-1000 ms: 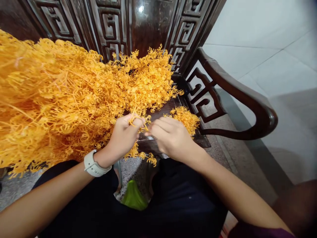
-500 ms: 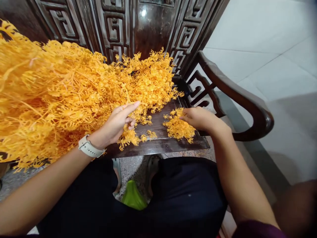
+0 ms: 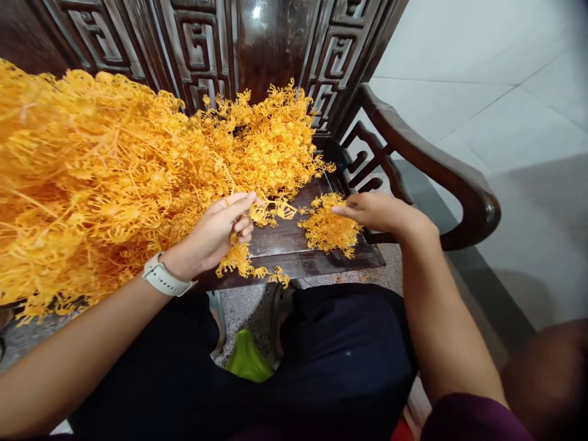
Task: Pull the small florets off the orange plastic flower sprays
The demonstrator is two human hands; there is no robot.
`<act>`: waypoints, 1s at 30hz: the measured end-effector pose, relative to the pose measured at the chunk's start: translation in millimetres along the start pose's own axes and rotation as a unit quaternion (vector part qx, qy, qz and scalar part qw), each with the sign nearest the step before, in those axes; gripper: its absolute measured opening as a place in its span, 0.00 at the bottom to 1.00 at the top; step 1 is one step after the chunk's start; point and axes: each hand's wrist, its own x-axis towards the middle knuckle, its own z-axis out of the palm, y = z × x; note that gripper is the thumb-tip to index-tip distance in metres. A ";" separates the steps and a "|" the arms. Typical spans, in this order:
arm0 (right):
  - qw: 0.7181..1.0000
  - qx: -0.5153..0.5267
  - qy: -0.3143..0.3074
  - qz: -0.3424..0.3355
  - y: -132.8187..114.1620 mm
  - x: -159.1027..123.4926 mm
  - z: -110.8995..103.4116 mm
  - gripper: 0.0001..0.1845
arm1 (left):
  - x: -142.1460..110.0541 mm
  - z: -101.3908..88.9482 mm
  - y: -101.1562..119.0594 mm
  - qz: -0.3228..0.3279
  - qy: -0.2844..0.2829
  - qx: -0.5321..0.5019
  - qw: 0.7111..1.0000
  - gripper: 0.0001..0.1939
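Note:
A big heap of orange plastic sprigs [image 3: 105,177] covers the left part of a dark wooden chair seat [image 3: 294,245]. My left hand [image 3: 220,229], with a white watch at the wrist, pinches one orange sprig [image 3: 271,211] at the heap's near edge. A small separate pile of orange pieces [image 3: 328,229] lies on the seat's right side. My right hand [image 3: 379,211] rests flat at that pile's right edge, fingers extended and touching it.
The chair has a carved dark backrest [image 3: 257,55] and a curved armrest [image 3: 432,165] at right. Pale floor tiles [image 3: 496,86] lie beyond. My dark-trousered legs [image 3: 331,367] are below, with a green object [image 3: 248,361] between them.
My hands, together over the seat's front edge a second ago, have parted. The right went to the small pile; the left reached to the heap and now pinches a sprig.

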 end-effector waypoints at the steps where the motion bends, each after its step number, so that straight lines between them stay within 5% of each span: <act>1: 0.997 0.063 -0.011 -0.053 -14.0 -6.3 -1.3 0.29 | -0.7 1.8 -0.3 -0.005 -0.003 -0.023 1.000 0.13; 4: 0.938 0.261 -0.022 -0.226 -66.5 -21.0 3.5 0.33 | -2.7 8.3 -2.0 -0.008 -0.010 -0.059 0.998 0.20; 7: 0.879 0.391 0.060 -0.264 -116.1 -27.3 15.7 0.44 | -4.0 13.5 -5.9 0.004 0.000 -0.051 0.999 0.19; 10: 0.825 0.486 0.118 -0.265 -143.9 -28.8 22.8 0.23 | -4.0 14.6 -11.5 0.015 0.013 -0.010 1.000 0.17; 12: 0.796 0.527 0.119 -0.274 -149.0 -29.0 22.3 0.18 | -3.1 12.9 -14.8 0.032 0.024 0.046 0.998 0.17; 16: 0.808 0.516 0.023 -0.285 -143.0 -29.7 17.9 0.25 | -1.7 9.3 -15.1 0.083 0.068 0.138 0.985 0.14; 19: 0.811 0.492 -0.050 -0.312 -140.5 -30.4 19.3 0.28 | -2.7 9.8 -10.5 0.081 0.019 0.175 0.981 0.15; 25: 0.799 0.504 -0.063 -0.321 -143.8 -33.5 18.7 0.27 | -1.8 7.9 -10.5 0.069 -0.015 0.198 0.978 0.17; 30: 0.820 0.503 -0.014 -0.273 -140.5 -37.0 11.1 0.26 | -1.8 7.8 -10.9 0.108 0.059 0.200 0.972 0.16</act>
